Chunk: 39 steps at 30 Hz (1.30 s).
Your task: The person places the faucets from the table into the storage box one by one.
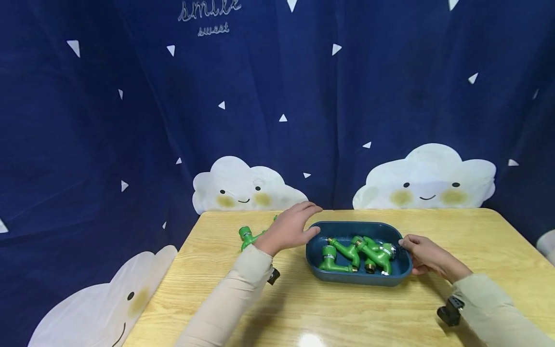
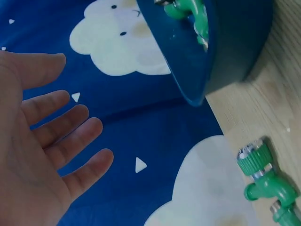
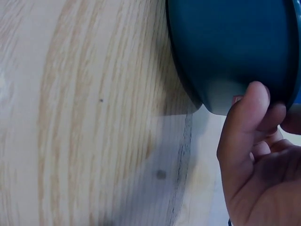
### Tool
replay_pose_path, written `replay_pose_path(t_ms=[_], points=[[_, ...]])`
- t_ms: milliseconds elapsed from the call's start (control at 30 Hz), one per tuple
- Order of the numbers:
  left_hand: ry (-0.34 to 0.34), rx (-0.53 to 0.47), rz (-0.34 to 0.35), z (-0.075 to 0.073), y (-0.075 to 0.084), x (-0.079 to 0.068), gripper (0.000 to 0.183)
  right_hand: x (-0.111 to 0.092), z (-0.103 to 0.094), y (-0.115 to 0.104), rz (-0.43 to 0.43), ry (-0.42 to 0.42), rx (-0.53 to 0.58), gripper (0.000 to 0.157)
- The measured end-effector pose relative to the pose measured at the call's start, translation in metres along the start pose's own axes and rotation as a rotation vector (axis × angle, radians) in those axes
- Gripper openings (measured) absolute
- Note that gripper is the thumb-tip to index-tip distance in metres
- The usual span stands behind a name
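A dark blue oblong plastic basin (image 1: pixel 318 274) rests on the table and holds several green taps (image 1: pixel 347 250) with ridged knobs and metal ends. At its right end my right hand (image 1: pixel 427 255) grips the rim, the thumb lying against the wall in the right wrist view. My left hand (image 1: pixel 292 229) hovers by the left end, fingers spread and nothing in it; the left wrist view shows the palm and extended fingers (image 2: pixel 77 127). Beyond the left forearm lie more green taps (image 1: pixel 246 236), partly hidden by that hand; the left wrist view shows a tap (image 2: pixel 268 181) more closely.
The light wooden table (image 1: pixel 347 313) has its far edge against a dark blue curtain (image 1: pixel 277 96) printed with white clouds and triangles. Black wrist cameras (image 1: pixel 451 311) are strapped over the beige sleeves.
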<state>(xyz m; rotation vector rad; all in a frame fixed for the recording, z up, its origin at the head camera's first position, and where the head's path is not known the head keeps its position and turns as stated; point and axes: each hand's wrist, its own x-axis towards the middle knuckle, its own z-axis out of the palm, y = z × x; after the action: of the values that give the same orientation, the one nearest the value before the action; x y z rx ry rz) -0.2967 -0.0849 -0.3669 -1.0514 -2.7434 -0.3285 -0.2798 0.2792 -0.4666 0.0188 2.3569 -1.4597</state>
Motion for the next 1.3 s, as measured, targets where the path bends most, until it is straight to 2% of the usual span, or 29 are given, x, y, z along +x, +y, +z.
replay_pose_path(t_ms=[300, 467, 600, 800, 900, 1167, 1300], points=[[0.04, -0.032, -0.083, 0.008, -0.031, -0.019, 0.046, 0.001, -0.001, 0.005, 0.002, 0.01, -0.003, 0.035], [-0.004, -0.059, -0.172, 0.015, -0.048, -0.028, 0.046, 0.001, -0.001, 0.001, 0.005, 0.017, -0.011, 0.034], [-0.028, -0.048, -0.206, 0.025, -0.058, -0.031, 0.047, 0.0, -0.001, 0.0, 0.007, 0.019, -0.01, 0.035], [-0.051, 0.007, -0.235, 0.044, -0.068, -0.033, 0.052, 0.001, -0.001, 0.002, 0.011, 0.026, -0.021, 0.034], [-0.038, 0.043, -0.236, 0.053, -0.072, -0.033, 0.051, 0.001, -0.001, 0.002, 0.006, 0.025, -0.028, 0.034], [-0.06, 0.084, -0.262, 0.072, -0.079, -0.021, 0.047, 0.001, -0.002, 0.004, -0.001, 0.023, -0.031, 0.035], [-0.051, 0.156, -0.251, 0.077, -0.08, -0.013, 0.048, 0.001, -0.001, 0.002, 0.002, 0.019, -0.025, 0.034]])
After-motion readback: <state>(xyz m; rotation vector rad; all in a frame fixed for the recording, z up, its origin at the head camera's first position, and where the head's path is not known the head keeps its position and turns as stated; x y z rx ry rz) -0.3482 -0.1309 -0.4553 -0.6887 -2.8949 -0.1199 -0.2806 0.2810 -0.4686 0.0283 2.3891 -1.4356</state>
